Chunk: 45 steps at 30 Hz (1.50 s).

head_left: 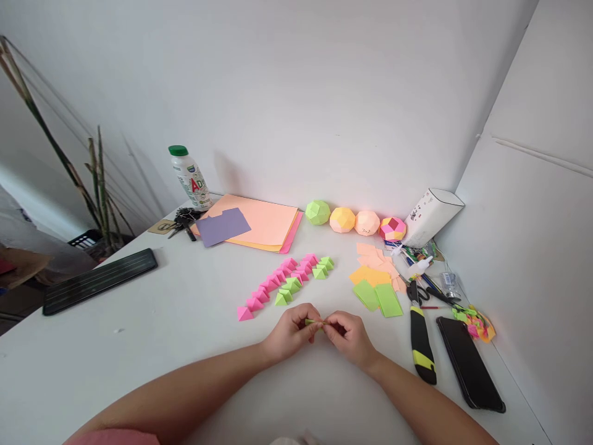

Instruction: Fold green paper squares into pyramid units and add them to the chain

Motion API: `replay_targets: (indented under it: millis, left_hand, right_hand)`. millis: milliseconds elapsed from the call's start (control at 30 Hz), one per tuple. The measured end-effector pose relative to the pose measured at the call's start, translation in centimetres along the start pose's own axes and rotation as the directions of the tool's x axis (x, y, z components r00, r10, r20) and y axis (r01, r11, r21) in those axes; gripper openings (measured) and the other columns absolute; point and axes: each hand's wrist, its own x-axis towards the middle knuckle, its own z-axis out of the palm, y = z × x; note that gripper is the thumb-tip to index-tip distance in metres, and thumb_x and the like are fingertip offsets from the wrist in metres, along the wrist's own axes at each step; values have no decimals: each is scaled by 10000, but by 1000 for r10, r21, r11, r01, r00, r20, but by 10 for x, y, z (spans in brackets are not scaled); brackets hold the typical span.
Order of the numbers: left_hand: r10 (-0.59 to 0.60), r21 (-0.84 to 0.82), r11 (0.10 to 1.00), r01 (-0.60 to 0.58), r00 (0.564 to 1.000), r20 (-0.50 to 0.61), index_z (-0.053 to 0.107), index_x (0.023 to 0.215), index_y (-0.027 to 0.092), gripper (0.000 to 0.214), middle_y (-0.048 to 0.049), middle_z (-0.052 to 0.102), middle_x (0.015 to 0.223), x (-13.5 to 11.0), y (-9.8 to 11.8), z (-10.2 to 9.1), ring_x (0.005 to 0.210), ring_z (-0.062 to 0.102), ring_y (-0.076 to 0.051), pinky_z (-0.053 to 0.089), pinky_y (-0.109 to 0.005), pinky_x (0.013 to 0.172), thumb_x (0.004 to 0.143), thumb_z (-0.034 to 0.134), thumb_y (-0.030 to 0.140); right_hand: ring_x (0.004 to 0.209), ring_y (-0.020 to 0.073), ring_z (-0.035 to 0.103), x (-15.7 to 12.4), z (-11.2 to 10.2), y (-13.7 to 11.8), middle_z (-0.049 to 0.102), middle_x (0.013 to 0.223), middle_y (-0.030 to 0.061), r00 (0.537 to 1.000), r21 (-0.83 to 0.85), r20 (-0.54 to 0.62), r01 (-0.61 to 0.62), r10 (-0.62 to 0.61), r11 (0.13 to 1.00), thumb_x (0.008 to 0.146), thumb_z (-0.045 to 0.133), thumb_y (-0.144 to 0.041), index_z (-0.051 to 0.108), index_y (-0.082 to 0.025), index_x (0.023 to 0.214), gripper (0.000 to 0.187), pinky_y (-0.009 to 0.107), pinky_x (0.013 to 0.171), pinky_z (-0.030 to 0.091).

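My left hand (291, 334) and my right hand (348, 337) meet over the white table (176, 346), both pinched on a small green paper piece (314, 322) held between their fingertips. Just beyond them lie rows of folded pink paper units (273, 284) and folded green paper units (296, 281). To the right are flat squares of green paper (377, 298) and orange paper (375, 262).
Folded paper balls (354, 220) line the back wall beside a white box (432, 216). Coloured paper sheets (259, 224), a bottle (189, 176), keys (183, 221) and a black keyboard (99, 281) sit left. A utility knife (421, 343), scissors (414, 290), pens and a phone (469, 363) lie right.
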Motion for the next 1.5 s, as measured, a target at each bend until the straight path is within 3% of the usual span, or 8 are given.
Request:
replay_targets:
  millis: [200,367,600,833,1200,1500]
  left_hand:
    - [-31,70,997,31,1000,-1,517,764,170,252,15,523,669,-2,2,2,554,536,-108,407,-220,508,828,544,413]
    - [-94,122,988,96,995,-24,456,676,177,325,41,508,524,-2,5,3,456,457,-90,325,-199,443,798,563,460]
    - [-88,151,984,89,996,-10,329,580,199,415,47,468,462,-4,3,3,427,374,-74,263,-197,421,816,521,481]
    - [-48,58,997,48,999,10,521,777,166,219,3,539,667,-2,5,3,586,481,-109,386,-226,538,837,523,377]
    - [-101,51,993,102,995,-15,477,686,161,91,30,476,634,-2,3,3,540,451,-91,366,-214,503,753,531,186]
    - [-141,-33,990,139,989,-49,463,720,170,124,41,500,594,-1,7,3,517,500,-99,394,-224,512,785,528,254]
  right_hand:
    - [477,111,392,-3,1,1,482,559,-17,998,-55,11,67,-67,996,805,498,-217,505,-198,627,179,230,448,325]
    - [489,115,372,-6,2,2,450,572,-24,996,-46,23,89,-88,995,792,484,-192,469,-207,644,149,238,466,317]
    - [501,112,356,-4,-2,-4,426,585,-28,999,48,33,37,-38,998,800,490,-235,467,-203,660,145,235,468,316]
    - [509,108,372,-2,-5,-3,434,585,-28,995,116,96,-41,29,992,809,482,-236,451,-196,649,168,230,471,323]
    - [502,97,350,-3,-4,-2,417,572,-33,994,155,102,-62,47,986,756,500,-180,443,-180,608,159,223,460,288]
    - [458,97,361,-4,-6,3,410,511,-48,991,229,27,-134,131,964,751,488,-205,430,-191,616,147,220,434,290]
